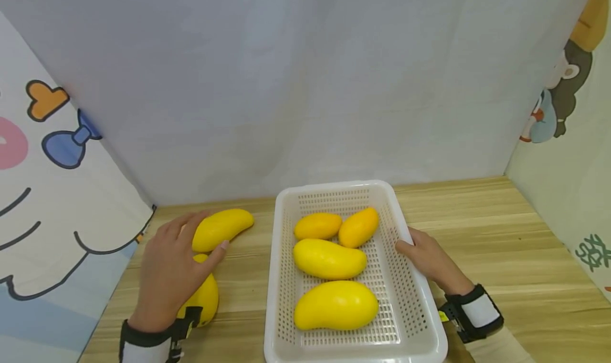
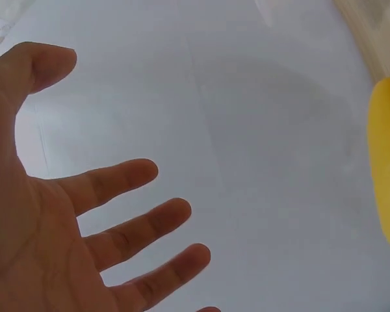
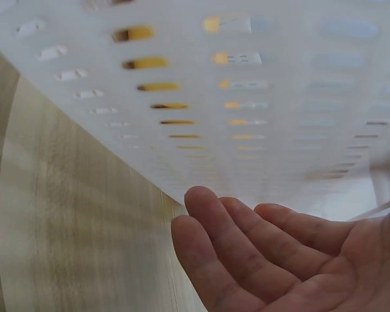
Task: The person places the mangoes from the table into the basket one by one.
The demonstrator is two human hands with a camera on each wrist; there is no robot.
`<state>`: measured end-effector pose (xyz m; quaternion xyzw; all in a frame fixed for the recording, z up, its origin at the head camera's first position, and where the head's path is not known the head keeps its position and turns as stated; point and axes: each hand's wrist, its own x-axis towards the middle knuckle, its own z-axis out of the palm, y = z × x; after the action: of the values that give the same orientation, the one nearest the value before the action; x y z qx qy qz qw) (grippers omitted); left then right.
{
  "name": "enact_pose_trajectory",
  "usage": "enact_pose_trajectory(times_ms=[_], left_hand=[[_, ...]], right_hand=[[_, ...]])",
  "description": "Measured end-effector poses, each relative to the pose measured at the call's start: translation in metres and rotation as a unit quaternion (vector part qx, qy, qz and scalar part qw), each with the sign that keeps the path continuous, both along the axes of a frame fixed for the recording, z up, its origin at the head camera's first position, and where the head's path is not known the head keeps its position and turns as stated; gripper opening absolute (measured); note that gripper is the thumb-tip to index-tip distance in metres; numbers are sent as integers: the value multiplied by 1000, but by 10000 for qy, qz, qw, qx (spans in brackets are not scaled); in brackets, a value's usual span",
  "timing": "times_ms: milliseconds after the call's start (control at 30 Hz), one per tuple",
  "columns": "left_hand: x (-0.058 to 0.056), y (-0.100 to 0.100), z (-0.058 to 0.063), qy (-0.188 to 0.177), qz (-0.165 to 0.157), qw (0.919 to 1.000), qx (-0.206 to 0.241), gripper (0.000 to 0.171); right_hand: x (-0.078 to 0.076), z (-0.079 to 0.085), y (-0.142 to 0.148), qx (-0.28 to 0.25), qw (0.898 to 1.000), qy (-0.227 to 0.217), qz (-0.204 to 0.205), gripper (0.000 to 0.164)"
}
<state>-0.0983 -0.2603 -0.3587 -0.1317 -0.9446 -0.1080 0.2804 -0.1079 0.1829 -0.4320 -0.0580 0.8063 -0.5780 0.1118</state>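
Observation:
A white plastic basket point(image 1: 274, 278) with slotted walls holds several mangoes, among them a large yellow mango point(image 1: 336, 305) and a smaller orange-yellow one point(image 1: 359, 227). My right hand point(image 1: 431, 259) grips the basket's right rim, thumb over the edge; the right wrist view shows its fingers point(image 3: 247, 260) along the outer wall. On the left, my left hand point(image 1: 169, 267) hovers by a curved yellow mango point(image 1: 224, 227), fingers spread apart. In the left wrist view that hand point(image 2: 84, 214) holds nothing. Another mango point(image 1: 207, 294) lies partly hidden behind it.
The wooden tabletop point(image 1: 477, 219) meets a pale grey backdrop point(image 1: 334, 87). Cartoon-printed panels stand on the left point(image 1: 57, 209) and the right point(image 1: 582, 182). Both wrists wear black straps with cameras.

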Motion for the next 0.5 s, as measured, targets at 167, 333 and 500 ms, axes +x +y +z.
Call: enact_pose_trajectory(times_ms=[167, 333, 500], left_hand=[[0, -6, -4, -902, 830, 9925, -11, 88], [-1, -14, -12, -1599, 1439, 9765, 118, 103], [-7, -24, -26, -2073, 1618, 9645, 240, 105]], right_hand=[[-1, 0, 0, 9, 10000, 24, -13, 45], [-1, -1, -1, -55, 10000, -9, -2, 45], [-1, -1, 0, 7, 10000, 5, -15, 45]])
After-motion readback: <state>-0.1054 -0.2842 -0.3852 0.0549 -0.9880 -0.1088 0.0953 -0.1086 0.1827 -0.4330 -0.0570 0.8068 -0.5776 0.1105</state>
